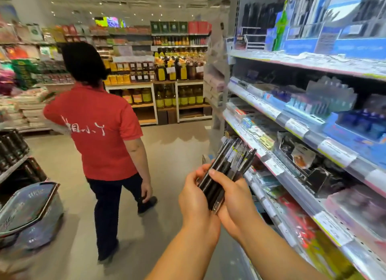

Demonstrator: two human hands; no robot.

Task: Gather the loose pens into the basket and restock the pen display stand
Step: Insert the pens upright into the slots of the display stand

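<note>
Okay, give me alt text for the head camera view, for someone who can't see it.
Both hands, left hand and right hand, grip a bundle of black pens in a shop aisle beside stationery shelves on the right. A person in a red shirt walks away ahead, and a plastic basket sits at lower left.

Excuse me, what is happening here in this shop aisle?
A person holds a bundle of black pens in both hands, the left hand and the right hand gripping it together, beside the stationery shelves. A basket sits low on the left. Another person in a red shirt walks away.
</note>
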